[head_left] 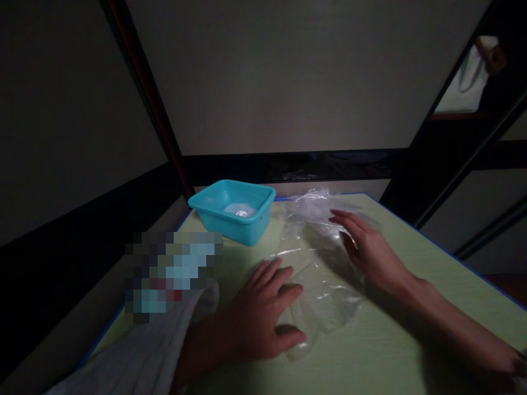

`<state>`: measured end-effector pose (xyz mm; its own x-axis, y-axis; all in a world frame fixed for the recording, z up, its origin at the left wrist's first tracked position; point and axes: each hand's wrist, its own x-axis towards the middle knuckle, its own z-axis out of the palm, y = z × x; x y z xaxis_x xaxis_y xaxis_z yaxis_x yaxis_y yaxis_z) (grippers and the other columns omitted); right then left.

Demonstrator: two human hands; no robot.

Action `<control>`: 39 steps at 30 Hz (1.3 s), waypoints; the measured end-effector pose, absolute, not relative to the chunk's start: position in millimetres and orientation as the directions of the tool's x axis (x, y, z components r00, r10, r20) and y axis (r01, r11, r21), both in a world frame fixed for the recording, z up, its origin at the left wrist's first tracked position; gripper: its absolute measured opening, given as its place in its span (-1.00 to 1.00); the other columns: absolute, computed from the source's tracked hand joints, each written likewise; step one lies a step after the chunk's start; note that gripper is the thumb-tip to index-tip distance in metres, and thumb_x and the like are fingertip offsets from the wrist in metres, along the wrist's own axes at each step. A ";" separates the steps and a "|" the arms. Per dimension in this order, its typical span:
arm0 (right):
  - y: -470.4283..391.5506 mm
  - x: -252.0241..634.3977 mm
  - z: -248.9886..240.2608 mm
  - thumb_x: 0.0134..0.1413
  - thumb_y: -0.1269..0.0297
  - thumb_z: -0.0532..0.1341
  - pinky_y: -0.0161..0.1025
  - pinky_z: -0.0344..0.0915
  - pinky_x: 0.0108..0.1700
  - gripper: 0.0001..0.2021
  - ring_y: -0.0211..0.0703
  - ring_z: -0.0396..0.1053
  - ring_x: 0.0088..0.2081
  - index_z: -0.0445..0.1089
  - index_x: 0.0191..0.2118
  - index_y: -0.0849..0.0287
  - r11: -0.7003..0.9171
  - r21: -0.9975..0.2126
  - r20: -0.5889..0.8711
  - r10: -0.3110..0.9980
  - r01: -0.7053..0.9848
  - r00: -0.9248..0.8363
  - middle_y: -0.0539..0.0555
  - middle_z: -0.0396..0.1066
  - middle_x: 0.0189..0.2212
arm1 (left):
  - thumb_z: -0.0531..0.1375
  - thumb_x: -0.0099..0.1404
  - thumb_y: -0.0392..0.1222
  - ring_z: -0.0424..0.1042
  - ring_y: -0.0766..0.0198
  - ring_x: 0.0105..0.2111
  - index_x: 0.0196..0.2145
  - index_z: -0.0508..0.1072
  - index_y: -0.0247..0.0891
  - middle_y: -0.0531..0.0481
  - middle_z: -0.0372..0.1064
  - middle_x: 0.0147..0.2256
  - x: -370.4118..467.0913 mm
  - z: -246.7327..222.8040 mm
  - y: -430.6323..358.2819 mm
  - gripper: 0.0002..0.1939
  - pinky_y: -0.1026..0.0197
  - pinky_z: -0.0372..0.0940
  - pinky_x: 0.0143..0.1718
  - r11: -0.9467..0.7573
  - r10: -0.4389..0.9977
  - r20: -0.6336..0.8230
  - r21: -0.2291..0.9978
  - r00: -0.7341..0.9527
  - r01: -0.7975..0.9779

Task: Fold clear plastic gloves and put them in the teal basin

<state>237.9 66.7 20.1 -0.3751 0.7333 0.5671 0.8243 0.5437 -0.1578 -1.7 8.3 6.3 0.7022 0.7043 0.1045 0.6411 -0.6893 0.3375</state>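
A clear, crinkled plastic bag lies spread on the pale yellow-green table. At the bag's near left edge is my left hand, palm down with its fingers spread; the thumb tip lies by the plastic. My right hand hovers over the bag's right side, fingers stretched out and apart from the thumb, with nothing held. A turquoise plastic basin stands beyond my left hand, left of the bag. Inside it is something whitish and shiny that I cannot make out.
A blurred-out, pixelated item sits at the table's left side, by my left sleeve. Large grey panels with dark frames rise behind the table. At the upper right, a white bag stands on a dark shelf. A blue edge borders the table.
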 end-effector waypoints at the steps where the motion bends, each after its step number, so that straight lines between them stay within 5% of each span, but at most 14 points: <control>1: 58.9 228.0 21.9 0.09 0.53 -0.06 0.04 0.30 0.00 -0.64 0.02 0.32 0.01 0.26 -0.01 0.25 0.618 -0.241 0.597 0.702 0.749 -0.387 0.27 0.30 0.03 | 0.26 0.04 0.03 0.05 -0.16 0.15 0.00 0.35 -0.30 -0.28 0.21 0.07 0.0 6.6 7.7 -0.41 -0.20 -0.08 0.16 -0.685 0.714 0.153 0.349 0.683 0.639; 4: 32.1 194.9 22.8 0.14 0.49 -0.07 0.01 0.27 0.06 -0.62 -0.06 0.24 0.09 0.20 0.06 0.18 0.758 -0.404 0.553 0.648 0.512 -0.524 0.21 0.29 0.06 | 0.17 0.13 -0.07 0.23 -0.05 0.03 -0.09 0.38 -0.32 -0.24 0.30 -0.06 5.3 3.4 7.4 -0.59 -0.10 0.07 0.12 -0.670 0.737 0.261 0.405 0.623 0.622; 7: 14.0 170.2 18.7 0.21 0.41 -0.08 -0.02 0.13 0.17 -0.56 -0.08 0.05 0.20 0.03 0.19 0.38 0.796 -0.472 0.391 0.575 0.379 -0.719 0.33 0.09 0.18 | 0.04 0.20 -0.25 0.19 -0.04 0.09 0.00 0.32 -0.36 -0.27 0.26 0.03 8.3 -7.0 9.4 -0.60 -0.07 0.08 0.13 -0.688 0.713 0.255 0.436 0.653 0.581; 11: 16.3 161.2 8.3 0.21 0.19 0.02 0.05 -0.09 0.24 -0.41 0.05 -0.18 0.27 -0.04 0.22 0.53 0.742 -0.461 0.153 0.607 0.488 -0.780 0.42 -0.14 0.24 | 0.05 0.20 -0.28 0.01 -0.03 0.21 0.16 0.16 -0.34 -0.24 0.09 0.18 9.2 -17.1 11.9 -0.46 -0.02 -0.11 0.23 -0.711 0.688 0.237 0.411 0.686 0.571; 15: 32.9 172.0 -3.9 0.20 -0.03 -0.06 0.14 -0.15 0.23 -0.32 0.07 -0.22 0.27 -0.05 0.24 0.45 0.704 -0.364 0.106 0.682 0.610 -0.724 0.35 -0.17 0.26 | 0.09 0.22 -0.17 -0.08 -0.04 0.23 0.14 0.16 -0.47 -0.35 0.00 0.20 9.8 -14.7 13.6 -0.44 -0.06 -0.17 0.23 -0.718 0.687 0.180 0.313 0.704 0.621; 25: 74.5 229.5 -18.1 0.25 0.00 -0.20 0.18 -0.16 0.21 -0.43 0.07 -0.22 0.26 -0.04 0.26 0.23 0.508 -0.111 0.082 0.861 0.854 -0.502 0.21 -0.14 0.26 | 0.08 0.25 -0.04 -0.22 -0.05 0.26 0.19 0.05 -0.46 -0.33 -0.17 0.25 8.8 -5.2 14.0 -0.35 -0.10 -0.14 0.21 -0.688 0.710 0.039 0.252 0.703 0.680; 30: 83.3 249.6 -18.8 0.22 0.08 -0.11 0.21 -0.13 0.19 -0.49 0.12 -0.08 0.24 0.12 0.19 0.22 0.440 0.013 0.182 0.882 0.898 -0.435 0.22 0.03 0.22 | 0.07 0.25 -0.03 -0.24 -0.02 0.26 0.20 0.04 -0.43 -0.30 -0.20 0.26 5.0 -2.8 13.1 -0.34 -0.10 -0.14 0.21 -0.689 0.706 0.035 0.264 0.707 0.675; 35: 85.6 262.6 1.7 0.11 0.41 -0.08 0.27 -0.02 0.12 -0.62 0.16 0.30 0.03 0.33 -0.02 0.29 0.336 0.172 0.411 0.830 0.926 -0.377 0.30 0.33 0.02 | 0.12 0.21 -0.03 -0.21 -0.02 0.26 0.22 0.00 -0.39 -0.27 -0.23 0.27 -5.4 3.1 5.1 -0.28 -0.10 -0.12 0.20 -0.680 0.699 -0.035 0.277 0.714 0.679; 39: 77.5 255.7 28.3 0.09 0.43 -0.06 0.19 0.14 0.06 -0.68 0.06 0.41 -0.14 0.38 -0.14 0.21 0.435 -0.022 0.642 0.696 0.900 -0.321 0.21 0.45 -0.17 | 0.18 0.14 0.06 -0.08 -0.03 0.23 0.17 0.13 -0.37 -0.29 -0.03 0.22 -5.6 6.7 1.3 -0.27 -0.10 -0.16 0.21 -0.701 0.688 0.052 0.307 0.724 0.644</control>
<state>255.7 77.5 28.3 -0.3208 0.6963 0.6421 0.9001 0.4351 -0.0222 -5.6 1.3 6.7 0.7241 0.6878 0.0516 0.6439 -0.7010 0.3066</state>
